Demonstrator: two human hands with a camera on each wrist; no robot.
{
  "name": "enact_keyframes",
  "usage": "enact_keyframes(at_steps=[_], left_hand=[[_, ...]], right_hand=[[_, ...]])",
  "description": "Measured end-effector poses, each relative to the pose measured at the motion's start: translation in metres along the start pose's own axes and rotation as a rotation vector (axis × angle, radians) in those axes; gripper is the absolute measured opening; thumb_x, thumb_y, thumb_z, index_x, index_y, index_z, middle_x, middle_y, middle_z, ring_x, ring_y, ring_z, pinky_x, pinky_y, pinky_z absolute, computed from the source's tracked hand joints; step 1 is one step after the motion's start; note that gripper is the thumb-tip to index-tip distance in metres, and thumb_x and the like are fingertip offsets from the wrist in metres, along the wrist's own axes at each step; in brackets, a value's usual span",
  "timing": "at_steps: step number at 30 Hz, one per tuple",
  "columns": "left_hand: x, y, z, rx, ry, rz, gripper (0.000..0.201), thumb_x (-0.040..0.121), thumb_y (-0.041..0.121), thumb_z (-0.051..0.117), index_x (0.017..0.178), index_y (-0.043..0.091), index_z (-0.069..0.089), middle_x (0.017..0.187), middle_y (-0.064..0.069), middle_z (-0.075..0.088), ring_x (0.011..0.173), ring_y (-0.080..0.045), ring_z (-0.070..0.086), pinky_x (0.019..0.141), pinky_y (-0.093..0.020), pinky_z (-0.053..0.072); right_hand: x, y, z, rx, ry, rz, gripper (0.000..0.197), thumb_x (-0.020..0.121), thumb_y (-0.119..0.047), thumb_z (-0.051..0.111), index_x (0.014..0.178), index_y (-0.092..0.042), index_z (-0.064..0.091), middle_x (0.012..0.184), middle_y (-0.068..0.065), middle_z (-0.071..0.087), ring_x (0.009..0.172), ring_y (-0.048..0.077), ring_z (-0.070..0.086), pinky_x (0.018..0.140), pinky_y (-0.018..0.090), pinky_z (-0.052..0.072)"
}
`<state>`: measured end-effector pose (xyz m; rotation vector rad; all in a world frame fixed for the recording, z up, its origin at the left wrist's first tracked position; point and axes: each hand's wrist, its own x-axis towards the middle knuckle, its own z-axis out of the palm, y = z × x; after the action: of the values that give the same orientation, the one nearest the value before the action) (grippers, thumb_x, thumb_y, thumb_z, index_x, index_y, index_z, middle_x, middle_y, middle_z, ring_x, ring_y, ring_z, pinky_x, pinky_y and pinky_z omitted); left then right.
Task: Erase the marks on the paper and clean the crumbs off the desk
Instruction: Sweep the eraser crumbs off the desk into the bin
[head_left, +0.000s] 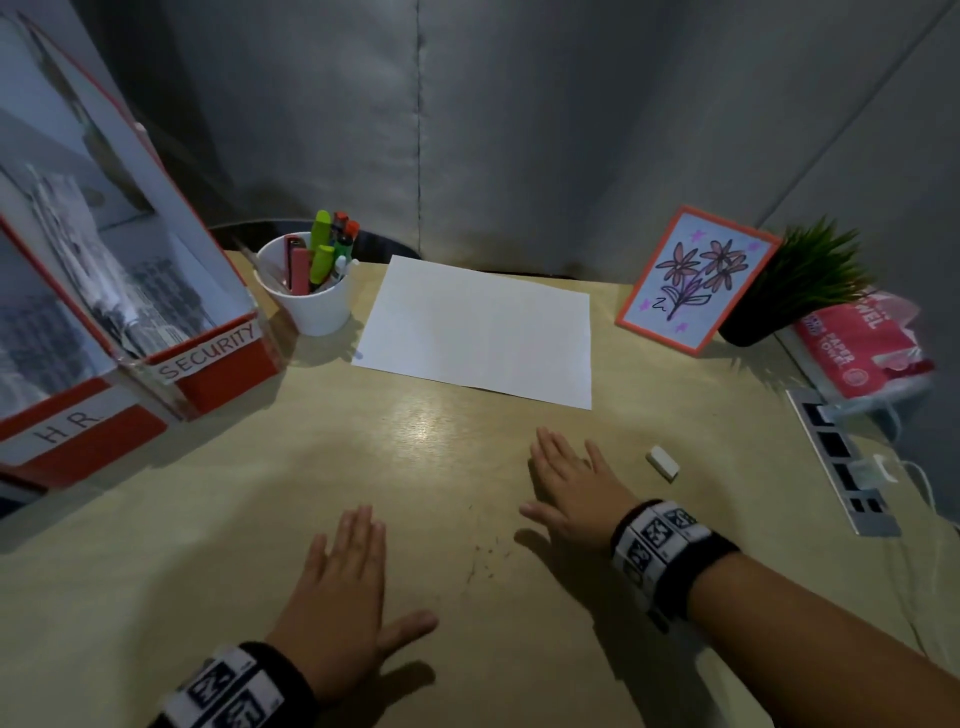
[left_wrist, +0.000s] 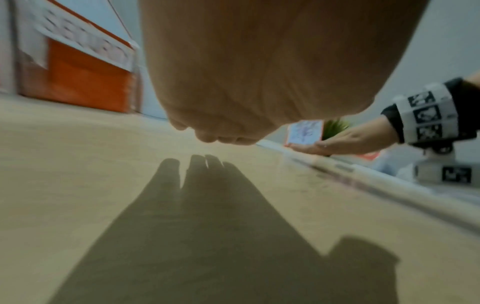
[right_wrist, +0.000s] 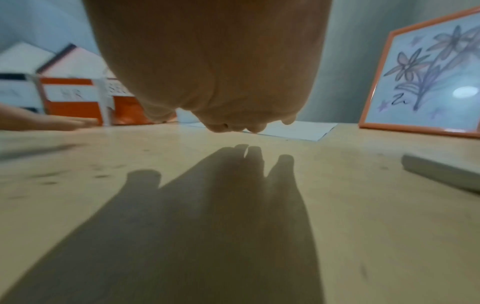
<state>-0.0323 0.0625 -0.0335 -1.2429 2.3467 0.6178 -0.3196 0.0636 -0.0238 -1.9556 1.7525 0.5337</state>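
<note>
A white sheet of paper (head_left: 480, 330) lies flat at the back middle of the wooden desk (head_left: 208, 519); I see no marks on it. Small dark eraser crumbs (head_left: 485, 553) are scattered on the desk between my hands. My left hand (head_left: 345, 582) hovers flat just above the desk, fingers straight, holding nothing. My right hand (head_left: 569, 486) is also flat and open, right of the crumbs. A white eraser (head_left: 662, 461) lies on the desk just right of my right hand. The right wrist view shows the eraser (right_wrist: 441, 174) and the paper (right_wrist: 293, 129) ahead.
Red and white file boxes (head_left: 130, 322) stand at the left. A white cup of pens (head_left: 306, 280) is left of the paper. A framed flower drawing (head_left: 696, 278), a potted plant (head_left: 805, 280), a paper towel pack (head_left: 862, 348) and a socket strip (head_left: 841, 462) line the right side.
</note>
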Motion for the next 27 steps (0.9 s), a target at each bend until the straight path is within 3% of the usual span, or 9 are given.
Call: enact_keyframes(at_steps=[2,4,7,10,12,15,17,22,27], left_hand=[[-0.007,-0.018,-0.005,-0.087,-0.117,-0.200,0.145,0.028,0.092,-0.033,0.139,-0.001,-0.024,0.147,-0.017,-0.035,0.139,-0.026,-0.029,0.115,-0.042,-0.014],[-0.008,-0.021,-0.005,-0.081,-0.203,-0.326,0.152,0.020,0.089,-0.037,0.144,0.002,-0.024,0.150,-0.017,-0.033,0.142,-0.029,-0.027,0.116,-0.045,-0.009],[-0.011,0.000,0.000,-0.136,-0.261,-0.385,0.145,0.017,0.088,-0.038,0.133,0.001,-0.034,0.139,-0.016,-0.042,0.141,-0.031,-0.030,0.115,-0.045,-0.014],[-0.013,0.041,0.012,-0.179,-0.229,-0.256,0.143,0.018,0.094,-0.031,0.128,0.002,-0.038,0.130,-0.019,-0.051,0.131,-0.031,-0.041,0.098,-0.043,-0.035],[-0.008,0.068,0.025,-0.168,-0.240,-0.114,0.139,0.025,0.097,-0.023,0.127,0.003,-0.038,0.131,-0.018,-0.052,0.130,-0.032,-0.041,0.101,-0.045,-0.032],[0.001,0.101,0.038,-0.091,-0.158,0.177,0.126,0.058,0.096,-0.001,0.135,-0.001,-0.026,0.149,-0.022,-0.032,0.143,-0.036,-0.016,0.114,-0.050,-0.011],[0.002,0.113,0.036,-0.082,-0.232,0.274,0.131,0.055,0.096,-0.003,0.140,-0.002,-0.024,0.149,-0.019,-0.035,0.140,-0.033,-0.028,0.114,-0.045,-0.016],[-0.005,0.068,0.007,-0.122,-0.169,0.082,0.136,0.036,0.096,-0.023,0.138,0.006,-0.033,0.141,-0.017,-0.045,0.135,-0.031,-0.038,0.115,-0.041,-0.017],[0.005,0.036,0.006,-0.069,-0.172,-0.158,0.146,0.027,0.093,-0.033,0.141,0.002,-0.030,0.144,-0.021,-0.042,0.137,-0.033,-0.036,0.111,-0.043,-0.023]], right_hand=[[0.021,0.000,-0.005,-0.016,-0.032,0.018,0.102,0.065,-0.074,-0.011,0.144,-0.011,-0.015,0.141,0.002,-0.033,0.140,0.019,-0.019,0.109,0.044,-0.015],[0.030,-0.013,-0.004,-0.028,-0.057,-0.005,0.097,0.075,-0.075,-0.001,0.144,-0.010,-0.014,0.145,0.004,-0.031,0.141,0.022,-0.020,0.111,0.046,-0.013],[0.016,-0.042,0.014,-0.106,-0.070,-0.163,0.099,0.070,-0.075,-0.005,0.143,-0.010,-0.016,0.144,0.008,-0.031,0.139,0.025,-0.022,0.110,0.046,-0.015],[-0.019,-0.063,0.029,-0.171,-0.123,-0.403,0.091,0.076,-0.070,-0.003,0.144,-0.010,-0.013,0.147,0.007,-0.027,0.137,0.022,-0.025,0.109,0.046,-0.019],[-0.037,-0.060,0.029,-0.160,-0.141,-0.461,0.086,0.081,-0.066,0.000,0.145,-0.011,-0.010,0.146,0.005,-0.025,0.136,0.019,-0.025,0.107,0.046,-0.021],[-0.043,-0.032,0.018,-0.070,-0.093,-0.333,0.084,0.076,-0.070,-0.006,0.139,-0.017,-0.020,0.145,0.003,-0.028,0.135,0.016,-0.026,0.109,0.043,-0.021],[-0.037,-0.008,0.014,-0.041,-0.091,-0.204,0.090,0.065,-0.075,-0.018,0.134,-0.017,-0.025,0.144,0.004,-0.031,0.135,0.016,-0.027,0.109,0.042,-0.020],[-0.031,0.000,0.034,0.005,-0.118,-0.055,0.094,0.064,-0.075,-0.016,0.135,-0.014,-0.025,0.143,0.007,-0.033,0.137,0.022,-0.026,0.108,0.043,-0.018],[-0.058,-0.042,0.053,0.007,-0.139,-0.245,0.085,0.075,-0.073,-0.002,0.136,-0.017,-0.024,0.146,0.007,-0.030,0.136,0.024,-0.028,0.110,0.047,-0.020]])
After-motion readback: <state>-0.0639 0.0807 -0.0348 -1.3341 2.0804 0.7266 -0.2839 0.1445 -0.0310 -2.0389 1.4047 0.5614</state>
